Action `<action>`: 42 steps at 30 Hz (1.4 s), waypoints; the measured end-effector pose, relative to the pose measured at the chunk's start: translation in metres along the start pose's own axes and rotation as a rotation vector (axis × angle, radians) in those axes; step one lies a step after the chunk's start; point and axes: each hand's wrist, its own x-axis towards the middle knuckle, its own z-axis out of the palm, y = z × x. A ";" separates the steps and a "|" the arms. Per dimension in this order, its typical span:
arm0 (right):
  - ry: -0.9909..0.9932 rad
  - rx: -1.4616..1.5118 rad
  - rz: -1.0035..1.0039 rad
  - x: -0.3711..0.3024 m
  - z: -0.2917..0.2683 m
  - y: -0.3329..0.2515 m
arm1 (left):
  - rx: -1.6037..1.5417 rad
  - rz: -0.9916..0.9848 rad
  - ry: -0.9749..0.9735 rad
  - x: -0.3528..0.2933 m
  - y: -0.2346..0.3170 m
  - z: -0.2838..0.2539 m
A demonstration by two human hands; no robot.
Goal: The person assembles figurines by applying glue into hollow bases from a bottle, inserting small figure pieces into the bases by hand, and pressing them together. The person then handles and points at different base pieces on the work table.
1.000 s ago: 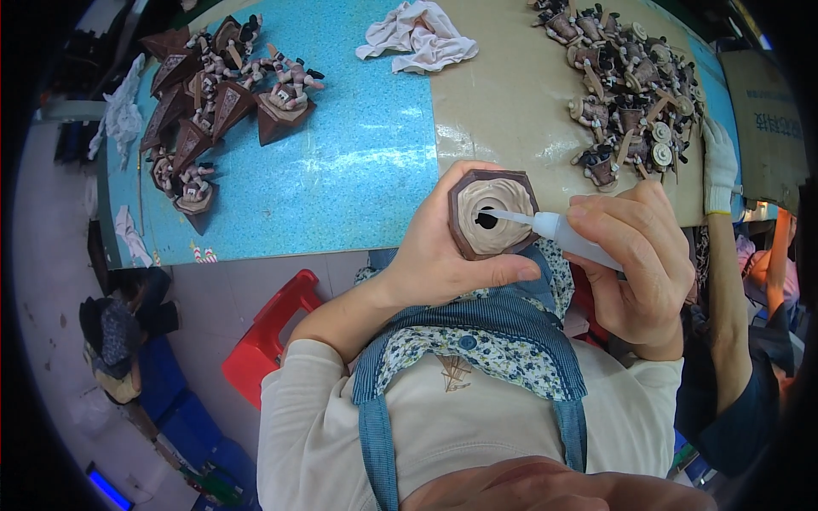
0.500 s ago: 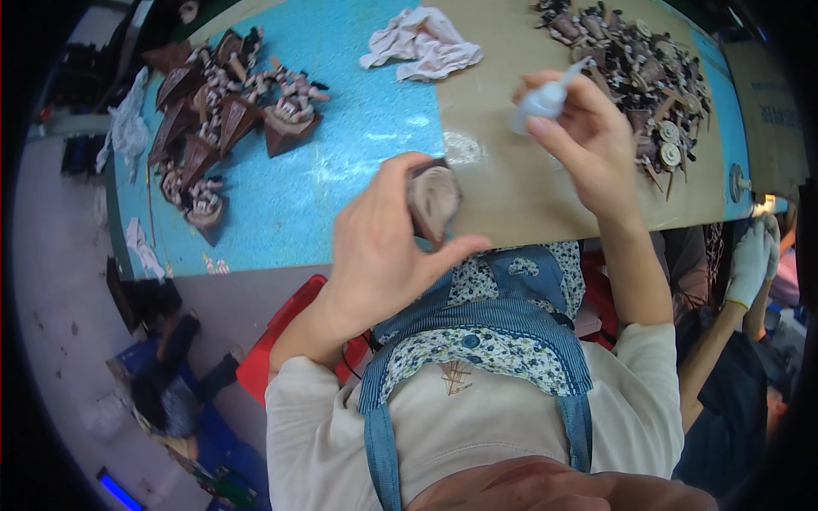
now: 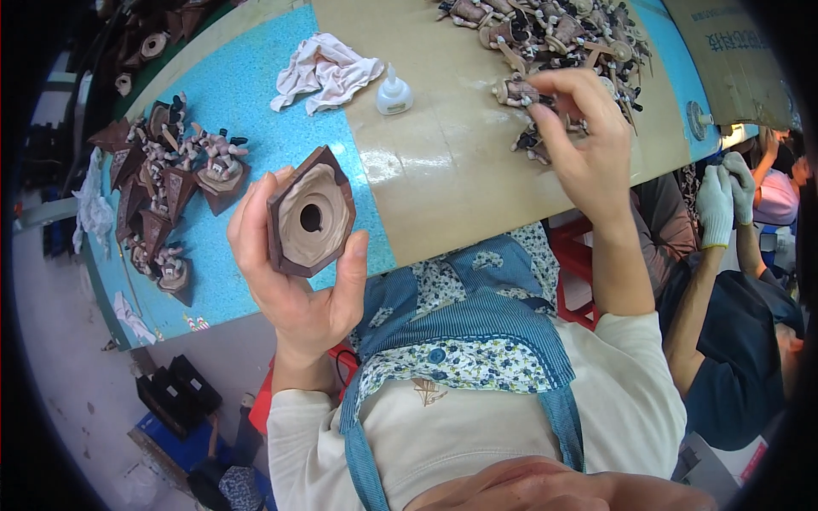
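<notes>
In my left hand [image 3: 290,294] is a dark brown, many-sided base [image 3: 317,183], held over the table's front edge. Its tan, wavy top faces me and has a dark keyhole-like opening. My right hand [image 3: 588,128] pinches a small painted figurine [image 3: 516,92] between thumb and fingers, just in front of the figurine pile [image 3: 554,32]. Another figurine piece [image 3: 530,145] lies below it, partly hidden by the hand. A small white squeeze bottle with a narrow tip [image 3: 394,98] stands upright between my hands.
Beside the bottle lies a crumpled pale cloth [image 3: 324,72]. Brown bases with figures on them [image 3: 166,187] cluster at the left. A cardboard box [image 3: 728,60] stands at the far right. A co-worker's gloved hands [image 3: 720,200] are at the right, beyond the table edge.
My right hand has let go of the bottle, now standing near the cloth, and has taken hold of a figurine. My left hand has tilted the base so its opening shows. The view has shifted.
</notes>
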 end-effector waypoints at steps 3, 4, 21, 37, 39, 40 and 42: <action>-0.198 -0.155 -0.243 -0.015 -0.017 0.013 | -0.031 0.031 0.004 -0.002 0.008 0.013; -0.289 -0.198 -0.219 -0.020 -0.018 0.009 | -0.061 0.056 -0.018 0.000 0.010 0.018; -0.225 0.005 -0.023 -0.016 -0.015 -0.010 | -0.423 0.121 0.239 0.000 0.006 0.053; -0.452 1.263 0.501 -0.020 0.012 -0.031 | -0.575 0.143 0.369 0.008 -0.010 0.063; -0.425 1.275 0.523 -0.019 0.013 -0.029 | -0.732 0.090 0.293 0.003 -0.008 0.055; -0.434 1.264 0.471 -0.018 0.013 -0.027 | -0.852 -0.090 0.142 0.000 -0.006 0.046; -0.469 1.260 0.447 -0.016 0.009 -0.026 | -1.058 -0.345 -0.045 -0.003 -0.003 0.038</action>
